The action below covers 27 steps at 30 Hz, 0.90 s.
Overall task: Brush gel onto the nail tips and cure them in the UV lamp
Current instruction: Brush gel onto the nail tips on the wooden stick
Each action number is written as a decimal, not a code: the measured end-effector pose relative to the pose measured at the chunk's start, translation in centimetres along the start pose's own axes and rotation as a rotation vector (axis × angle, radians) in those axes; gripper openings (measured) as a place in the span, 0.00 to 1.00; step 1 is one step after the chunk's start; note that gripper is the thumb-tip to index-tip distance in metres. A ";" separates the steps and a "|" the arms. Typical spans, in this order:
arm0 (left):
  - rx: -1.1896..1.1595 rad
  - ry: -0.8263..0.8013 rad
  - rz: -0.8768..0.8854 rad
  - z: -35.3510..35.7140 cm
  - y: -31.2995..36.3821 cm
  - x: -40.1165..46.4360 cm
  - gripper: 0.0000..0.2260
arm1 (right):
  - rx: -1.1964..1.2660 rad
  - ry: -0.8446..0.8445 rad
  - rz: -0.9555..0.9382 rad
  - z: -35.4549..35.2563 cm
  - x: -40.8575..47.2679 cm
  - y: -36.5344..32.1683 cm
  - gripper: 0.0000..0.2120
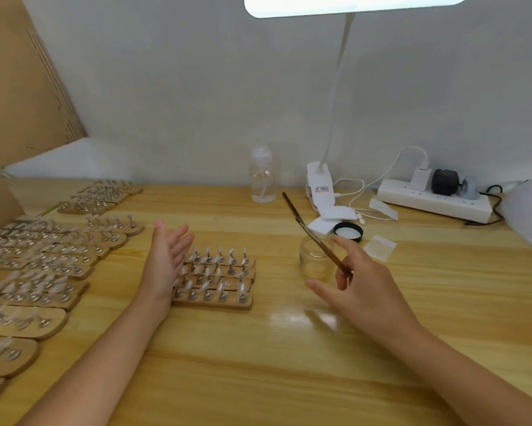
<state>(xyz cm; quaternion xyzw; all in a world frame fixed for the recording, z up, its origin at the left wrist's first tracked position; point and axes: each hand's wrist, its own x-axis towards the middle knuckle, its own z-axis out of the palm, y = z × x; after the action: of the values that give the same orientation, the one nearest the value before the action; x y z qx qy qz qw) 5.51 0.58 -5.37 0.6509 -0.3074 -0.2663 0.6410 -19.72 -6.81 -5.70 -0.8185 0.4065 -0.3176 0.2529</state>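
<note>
Right hand (363, 281) pinches the brush (315, 238) over the jar (315, 261), left hand (166, 256) spread beside the tips (215, 272): loading gel likely, brushing next.

Wooden table (289, 379), light yellow and shiny, filling the lower half of the frame. At the left edge, many wooden holders (43, 265) with clear nail tips, laid in rows. In the middle, a small block of holders (215, 278). Right of it, a small glass jar (315, 261), a black lid (348, 232) and white pads (321, 226). Farther back, a clear bottle (263, 176), a white lamp base (319, 186) and a white power strip (433, 199) with plugs.
</note>
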 end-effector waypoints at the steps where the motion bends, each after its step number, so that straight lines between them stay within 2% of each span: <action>1: -0.006 0.018 0.003 0.1 0.0 0.0 0.30 | -0.072 0.014 0.032 0.1 0.5 0.2 0.39; 4: -0.031 0.072 0.008 0.4 -0.1 -0.1 0.30 | -0.184 0.051 0.097 0.4 1.6 0.5 0.41; 10: -0.059 0.109 -0.014 0.8 0.0 -0.4 0.30 | -0.163 0.037 0.120 0.4 2.7 0.4 0.29; 17: -0.092 0.137 -0.019 1.1 -0.1 -0.3 0.28 | -0.092 0.084 0.121 -2.5 2.4 2.0 0.23; 27: -0.150 0.164 -0.009 3.7 -0.2 -0.9 0.27 | -0.081 0.063 0.190 -6.8 0.6 5.4 0.26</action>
<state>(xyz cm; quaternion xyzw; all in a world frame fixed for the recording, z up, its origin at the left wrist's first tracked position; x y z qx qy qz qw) 2.18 -1.23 -5.74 0.6220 -0.2301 -0.2372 0.7099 -27.11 -11.28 -4.56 -0.7755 0.5024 -0.3010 0.2358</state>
